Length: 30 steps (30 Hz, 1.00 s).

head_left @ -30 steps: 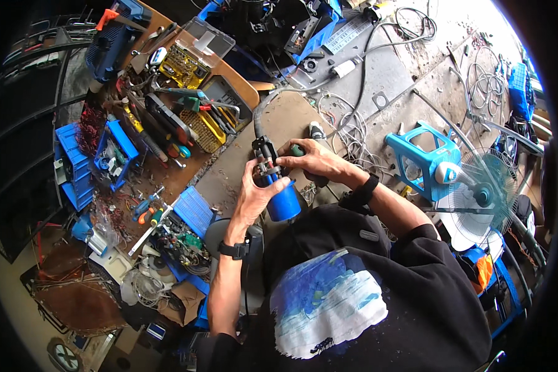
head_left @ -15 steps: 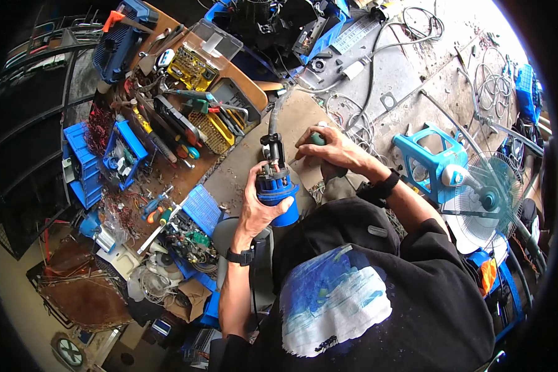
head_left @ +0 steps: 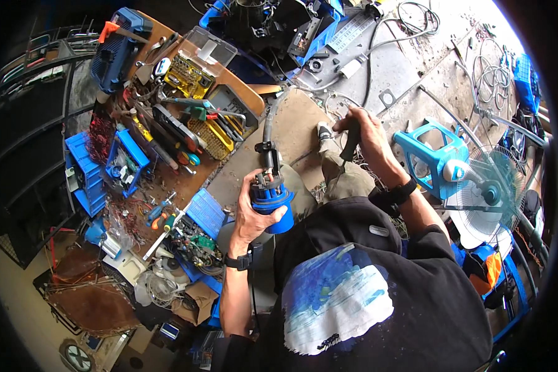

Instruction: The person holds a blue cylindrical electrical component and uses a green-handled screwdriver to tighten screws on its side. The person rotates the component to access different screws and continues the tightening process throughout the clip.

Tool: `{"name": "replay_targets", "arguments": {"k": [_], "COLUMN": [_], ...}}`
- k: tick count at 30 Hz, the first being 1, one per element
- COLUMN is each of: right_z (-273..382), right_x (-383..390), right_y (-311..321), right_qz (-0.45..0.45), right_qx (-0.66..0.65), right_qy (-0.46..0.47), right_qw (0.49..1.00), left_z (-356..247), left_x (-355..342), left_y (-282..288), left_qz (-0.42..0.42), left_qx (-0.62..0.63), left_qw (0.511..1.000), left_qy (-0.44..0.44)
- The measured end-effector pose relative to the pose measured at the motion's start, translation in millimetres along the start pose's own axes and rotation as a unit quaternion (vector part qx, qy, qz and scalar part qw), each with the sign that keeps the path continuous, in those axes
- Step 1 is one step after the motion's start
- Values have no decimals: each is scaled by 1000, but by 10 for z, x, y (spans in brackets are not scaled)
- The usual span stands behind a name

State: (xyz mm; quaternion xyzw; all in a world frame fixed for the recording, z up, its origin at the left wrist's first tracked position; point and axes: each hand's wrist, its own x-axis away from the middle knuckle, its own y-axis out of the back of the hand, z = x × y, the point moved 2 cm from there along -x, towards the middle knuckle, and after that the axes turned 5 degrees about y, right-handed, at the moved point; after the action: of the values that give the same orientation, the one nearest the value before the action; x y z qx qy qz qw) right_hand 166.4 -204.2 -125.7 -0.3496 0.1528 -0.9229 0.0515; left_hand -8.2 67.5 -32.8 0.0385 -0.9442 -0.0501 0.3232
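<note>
My left hand point(head_left: 253, 220) is wrapped round a blue cylindrical housing point(head_left: 275, 217), upright in view, with a metal and black fitting point(head_left: 268, 160) on its top and a grey hose point(head_left: 269, 119) running from that toward the back. My right hand point(head_left: 372, 139) is closed on a dark-handled tool point(head_left: 352, 137), apparently a screwdriver, with a thin shaft pointing down toward my knee point(head_left: 350, 183). It is apart from the housing, to its upper right. A cardboard-coloured board point(head_left: 304, 106) lies beyond both hands, under the hose.
Left, a wooden bench point(head_left: 250, 96) holds tool cases, pliers, screwdrivers and blue bins point(head_left: 84, 173). A crate of scrap point(head_left: 327, 37) is at the top. Cables point(head_left: 495, 77) lie at right, near a light-blue stool point(head_left: 429, 149) and a fan point(head_left: 490, 192). My shoe point(head_left: 324, 131) shows ahead.
My right hand, with the tool, has moved away from the fitting, rightward and up, uncovering my knee and shoe. The blue housing has shifted slightly, still in my left hand.
</note>
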Motion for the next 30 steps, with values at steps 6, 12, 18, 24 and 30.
{"name": "replay_targets", "arguments": {"k": [6,12,18,24,30], "right_z": [46,343,488,437,410], "right_x": [200,643,855,846,792], "right_y": [163,-30,-132,-211,-225], "right_qz": [19,129,174,171,181], "right_qx": [-59,44,133,151,163], "right_qy": [10,87,105,144,130], "right_qw": [998,987,970,963,961], "left_z": [139,269,153,164,152], "left_x": [-28,-5,17,32,38], "left_y": [11,24,-32,-30,-32], "left_qz": [17,6,-13,-24,-25], "left_qx": [69,127,167,171,162], "left_qw": [997,991,984,983,984], "left_qy": [26,46,60,59,63]}}
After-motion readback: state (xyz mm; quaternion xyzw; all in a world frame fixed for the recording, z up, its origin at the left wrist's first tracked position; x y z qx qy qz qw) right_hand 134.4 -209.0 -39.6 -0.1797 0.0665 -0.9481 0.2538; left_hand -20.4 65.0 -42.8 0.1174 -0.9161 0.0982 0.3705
